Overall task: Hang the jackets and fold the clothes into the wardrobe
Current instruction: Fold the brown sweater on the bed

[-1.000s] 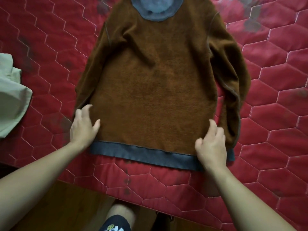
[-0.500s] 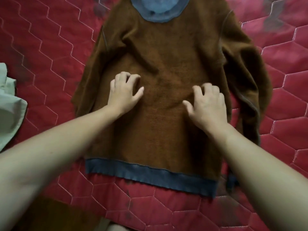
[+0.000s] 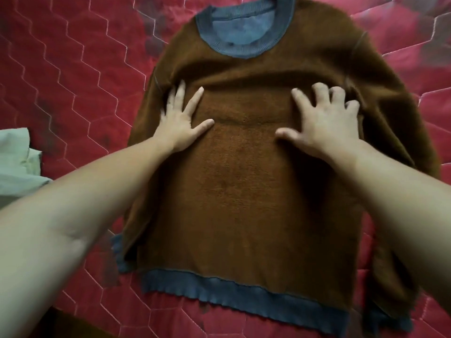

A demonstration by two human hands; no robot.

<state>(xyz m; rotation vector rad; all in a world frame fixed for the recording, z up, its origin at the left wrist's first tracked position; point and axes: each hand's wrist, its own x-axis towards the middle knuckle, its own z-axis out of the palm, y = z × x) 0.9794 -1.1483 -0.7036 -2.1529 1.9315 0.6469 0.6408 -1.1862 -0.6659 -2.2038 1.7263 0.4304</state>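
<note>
- Both hands have travelled up the brown sweater [image 3: 244, 191]. A second ago they sat at the corners of the blue hem band [image 3: 244, 296], the edge farthest from the blue collar [image 3: 244, 51]. Half a second ago they were mid-body, and now they lie on the chest just short of the collar.
- The left hand [image 3: 180, 123] is flat on the fleece with its fingers straight and spread, pressing down and gripping nothing.
- The right hand [image 3: 322, 123] is also spread on the cloth. Its fingers are a little bent at the knuckles, but they press rather than pinch, so it holds nothing either.
- A soft ridge of fabric now runs across the chest between the fingertips and the collar. It looks like slack swept forward by this stroke.
- The sweater stays where it was, face up on the red quilted mattress [image 3: 73, 69], with the collar at the far end from the person. One sleeve lies down along each side of the body.
- The sleeve [image 3: 395, 142] on the right of the collar is still bunched and rumpled, less tidy than the one on the left.
- A pale green garment [image 3: 17, 162] lies well off to the left of the collar, nearer the person, untouched.
- I read this as the flattening pass before folding. The body panel is nearly smooth, but nothing is folded yet and nothing has gone into the wardrobe.
- The likely next needs are to push that ridge out past the collar and to straighten the right sleeve, then bring the sleeves in.
</note>
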